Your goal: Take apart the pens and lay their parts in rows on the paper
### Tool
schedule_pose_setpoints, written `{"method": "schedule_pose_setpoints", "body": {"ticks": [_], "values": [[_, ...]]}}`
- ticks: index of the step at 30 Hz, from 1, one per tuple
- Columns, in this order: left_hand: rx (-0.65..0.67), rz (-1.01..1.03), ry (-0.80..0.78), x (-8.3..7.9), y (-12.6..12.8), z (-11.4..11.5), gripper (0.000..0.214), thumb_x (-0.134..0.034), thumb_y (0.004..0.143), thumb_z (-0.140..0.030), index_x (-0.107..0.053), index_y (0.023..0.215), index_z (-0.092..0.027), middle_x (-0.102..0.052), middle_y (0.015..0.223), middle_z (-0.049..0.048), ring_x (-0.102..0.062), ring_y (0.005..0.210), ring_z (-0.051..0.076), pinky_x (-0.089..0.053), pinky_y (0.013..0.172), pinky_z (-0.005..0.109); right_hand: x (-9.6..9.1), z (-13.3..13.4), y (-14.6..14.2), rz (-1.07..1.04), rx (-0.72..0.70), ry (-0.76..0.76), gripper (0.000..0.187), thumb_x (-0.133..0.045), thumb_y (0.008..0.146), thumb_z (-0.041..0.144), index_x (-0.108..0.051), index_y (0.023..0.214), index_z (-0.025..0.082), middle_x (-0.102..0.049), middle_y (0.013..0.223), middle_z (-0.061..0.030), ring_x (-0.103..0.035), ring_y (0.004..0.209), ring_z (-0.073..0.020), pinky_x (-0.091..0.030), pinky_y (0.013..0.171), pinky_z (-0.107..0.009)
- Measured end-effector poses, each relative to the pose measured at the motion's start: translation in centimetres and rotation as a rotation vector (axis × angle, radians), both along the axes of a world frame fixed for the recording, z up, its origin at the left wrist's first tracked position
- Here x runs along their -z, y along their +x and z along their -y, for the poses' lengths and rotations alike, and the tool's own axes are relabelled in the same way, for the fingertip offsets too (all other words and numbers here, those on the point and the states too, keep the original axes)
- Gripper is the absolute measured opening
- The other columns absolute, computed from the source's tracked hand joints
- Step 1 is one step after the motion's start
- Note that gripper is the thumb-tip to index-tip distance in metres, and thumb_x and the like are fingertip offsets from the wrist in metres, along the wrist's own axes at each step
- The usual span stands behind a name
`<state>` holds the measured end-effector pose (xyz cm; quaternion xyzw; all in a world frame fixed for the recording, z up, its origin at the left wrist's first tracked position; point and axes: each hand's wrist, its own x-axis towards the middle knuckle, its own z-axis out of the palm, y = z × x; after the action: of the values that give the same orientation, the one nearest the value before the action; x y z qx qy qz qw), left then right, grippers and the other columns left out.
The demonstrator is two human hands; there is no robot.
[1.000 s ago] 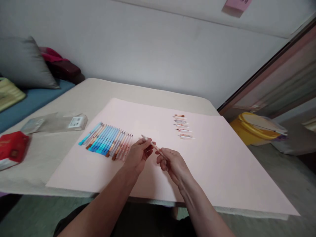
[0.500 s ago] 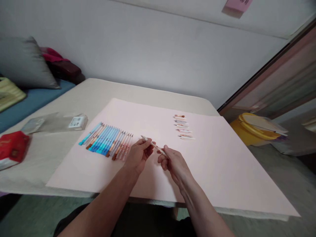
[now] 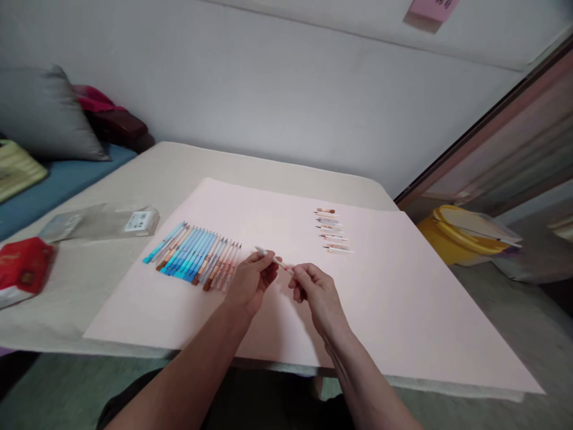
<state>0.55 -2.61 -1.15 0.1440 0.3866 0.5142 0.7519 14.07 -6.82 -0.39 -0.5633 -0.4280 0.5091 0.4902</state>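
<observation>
My left hand (image 3: 254,278), fingers closed, grips a slim white pen (image 3: 278,262) over the middle of the pink sheet. Its pale tip pokes out past the left thumb. My right hand (image 3: 316,289) pinches the other end between thumb and fingers, and a small reddish patch shows on the stretch between the hands. Just left of my left hand lies a row of pens (image 3: 197,254) in blue, brown, grey and pink, side by side. Beyond my right hand, short pen parts or refills (image 3: 330,228) lie in a loose column. Their exact kind is too small to tell.
The pink sheet (image 3: 403,322) covers much of the cloth-topped table (image 3: 268,170). On the left are a clear plastic wrapper (image 3: 105,222) and a red packet (image 3: 24,269). A yellow bucket (image 3: 452,239) stands on the floor at right. A wall rises behind the table.
My right hand has shifted its hold on the pen, turning more over the end with the thumb now on top. A reddish part shows between the hands. The left hand is nearly still.
</observation>
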Motion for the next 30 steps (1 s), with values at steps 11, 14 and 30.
{"method": "schedule_pose_setpoints", "body": {"ticks": [11, 14, 30], "values": [[-0.037, -0.004, -0.031, 0.1, 0.0, 0.0, 0.009, -0.065, 0.075, -0.018, -0.06, 0.082, -0.014, -0.067, 0.082, 0.0081, -0.063, 0.065, 0.01, -0.05, 0.056, 0.018, 0.0, -0.6, 1.0, -0.035, 0.131, 0.016, 0.017, -0.069, 0.066, 0.03, -0.063, 0.075, 0.017, -0.058, 0.059, 0.002, -0.045, 0.046, -0.0087, -0.034, 0.046, -0.023], [-0.041, -0.003, -0.021, 0.3, -0.1, -0.1, 0.01, -0.064, 0.076, -0.019, -0.059, 0.083, -0.014, -0.068, 0.082, 0.009, -0.063, 0.066, 0.011, -0.05, 0.057, 0.019, -0.1, -0.7, 1.3, 0.003, 0.128, 0.009, 0.014, -0.068, 0.065, 0.028, -0.063, 0.073, 0.018, -0.054, 0.054, 0.0036, -0.045, 0.046, -0.0092, -0.034, 0.048, -0.024], [-0.147, -0.038, -0.041, -0.6, -1.0, -0.7, 0.005, -0.057, 0.08, -0.016, -0.054, 0.078, -0.013, -0.065, 0.072, 0.0067, -0.063, 0.061, 0.01, -0.05, 0.056, 0.019, -0.2, -1.2, 3.4, -0.023, 0.187, 0.017, 0.019, -0.066, 0.069, 0.03, -0.061, 0.082, 0.017, -0.058, 0.066, 0.0009, -0.049, 0.054, -0.0101, -0.036, 0.052, -0.024]]}}
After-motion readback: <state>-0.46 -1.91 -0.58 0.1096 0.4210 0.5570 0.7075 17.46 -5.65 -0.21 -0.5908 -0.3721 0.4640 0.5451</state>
